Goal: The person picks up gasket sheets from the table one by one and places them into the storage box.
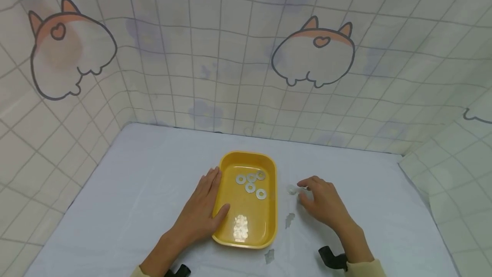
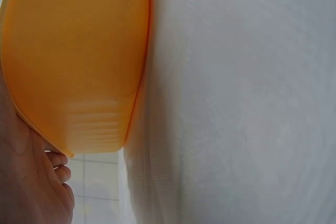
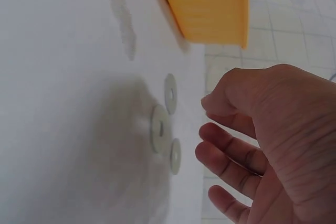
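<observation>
A yellow tray (image 1: 246, 225) stands on the white table with several flat metal washers (image 1: 250, 187) lying inside toward its far end. My left hand (image 1: 200, 210) rests along the tray's left rim, fingers straight on the outside and thumb over the edge. In the left wrist view, the palm touches the rim of the tray (image 2: 79, 66). To the right of the tray, my right hand (image 1: 326, 202) hovers with loosely bent fingers. The right wrist view shows three washers on the cloth, one larger washer (image 3: 160, 129) among them. These fingers (image 3: 215, 142) are apart from the washers.
Grey patches (image 1: 290, 220) mark the white cloth between the tray and my right hand, with another patch (image 1: 269, 256) nearer the front. A checked curtain (image 1: 238, 54) with corgi drawings hangs behind the table and along both sides.
</observation>
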A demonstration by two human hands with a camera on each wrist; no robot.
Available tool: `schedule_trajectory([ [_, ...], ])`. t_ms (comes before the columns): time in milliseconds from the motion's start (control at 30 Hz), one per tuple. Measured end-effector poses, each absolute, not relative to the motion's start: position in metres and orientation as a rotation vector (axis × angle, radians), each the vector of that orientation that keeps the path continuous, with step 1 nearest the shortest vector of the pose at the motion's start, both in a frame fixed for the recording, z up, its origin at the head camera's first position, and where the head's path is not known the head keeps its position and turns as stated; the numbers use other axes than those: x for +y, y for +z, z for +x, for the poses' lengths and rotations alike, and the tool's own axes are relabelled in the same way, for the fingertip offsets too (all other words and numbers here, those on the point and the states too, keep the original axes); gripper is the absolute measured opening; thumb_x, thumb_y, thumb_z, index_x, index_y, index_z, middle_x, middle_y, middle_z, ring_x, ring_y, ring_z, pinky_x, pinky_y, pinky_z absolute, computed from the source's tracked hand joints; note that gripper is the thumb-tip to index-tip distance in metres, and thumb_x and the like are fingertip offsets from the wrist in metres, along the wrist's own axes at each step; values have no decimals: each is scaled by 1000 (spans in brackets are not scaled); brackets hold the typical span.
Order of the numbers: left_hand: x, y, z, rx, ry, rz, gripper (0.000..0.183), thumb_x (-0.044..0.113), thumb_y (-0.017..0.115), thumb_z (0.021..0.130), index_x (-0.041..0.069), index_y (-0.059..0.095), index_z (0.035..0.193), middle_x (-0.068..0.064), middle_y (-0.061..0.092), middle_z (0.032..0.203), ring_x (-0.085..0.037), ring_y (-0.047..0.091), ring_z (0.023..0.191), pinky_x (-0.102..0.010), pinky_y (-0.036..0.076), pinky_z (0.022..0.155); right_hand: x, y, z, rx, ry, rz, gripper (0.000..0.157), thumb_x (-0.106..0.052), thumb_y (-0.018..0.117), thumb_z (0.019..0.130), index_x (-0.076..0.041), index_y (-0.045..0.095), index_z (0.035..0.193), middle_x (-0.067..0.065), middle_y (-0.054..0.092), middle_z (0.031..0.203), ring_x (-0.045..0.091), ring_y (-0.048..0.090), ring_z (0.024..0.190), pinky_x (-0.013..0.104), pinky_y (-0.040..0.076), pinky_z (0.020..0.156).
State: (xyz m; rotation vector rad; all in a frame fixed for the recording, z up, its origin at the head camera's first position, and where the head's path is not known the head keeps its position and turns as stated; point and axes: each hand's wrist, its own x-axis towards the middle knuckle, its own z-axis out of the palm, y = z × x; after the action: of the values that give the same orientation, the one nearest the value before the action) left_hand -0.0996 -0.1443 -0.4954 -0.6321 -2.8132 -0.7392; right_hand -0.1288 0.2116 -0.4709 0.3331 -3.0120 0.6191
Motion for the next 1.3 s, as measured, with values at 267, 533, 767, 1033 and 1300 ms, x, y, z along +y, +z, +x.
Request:
schedule_trajectory([
  [267, -145, -495, -99, -2794, -743, -642, 87, 38, 61, 102, -2, 21, 167, -18, 24, 176, -35, 24, 165, -23, -5, 137, 214, -479, -123, -2983, 579, 311, 22, -15, 78, 92, -7, 78, 112, 13, 76, 116, 31, 72, 105, 60, 57, 99],
  [533, -144, -494, -98, -2792, -741, -633, 86, 37, 63, 102, -3, 23, 167, -19, 26, 175, -36, 26, 164, -23, -4, 137, 215, -485, -122, -2991, 601, 258, 18, -17, 76, 93, -10, 79, 110, 11, 76, 112, 27, 71, 99, 57, 58, 95],
  [767, -143, -496, -98, -2774, -735, -640, 86, 35, 64, 101, -4, 24, 166, -20, 27, 175, -37, 28, 163, -18, -10, 134, 212, -491, -117, -2977, 535, 206, 19, -17, 76, 91, -10, 80, 108, 10, 77, 108, 32, 72, 107, 62, 56, 101],
  [1033, -141, -494, -98, -2765, -716, -649, 85, 35, 64, 101, -4, 25, 165, -19, 29, 174, -36, 29, 163, -20, -7, 135, 215, -495, -113, -3003, 580, 136, 21, -16, 78, 91, -8, 79, 110, 11, 79, 109, 30, 73, 102, 56, 59, 93],
  [1300, -143, -497, -99, -2748, -708, -632, 85, 33, 66, 100, -5, 27, 165, -19, 30, 173, -38, 30, 162, -17, -9, 134, 206, -490, -117, -3043, 573, 80, 23, -17, 80, 91, -6, 78, 111, 11, 80, 106, 31, 74, 102, 59, 57, 96],
])
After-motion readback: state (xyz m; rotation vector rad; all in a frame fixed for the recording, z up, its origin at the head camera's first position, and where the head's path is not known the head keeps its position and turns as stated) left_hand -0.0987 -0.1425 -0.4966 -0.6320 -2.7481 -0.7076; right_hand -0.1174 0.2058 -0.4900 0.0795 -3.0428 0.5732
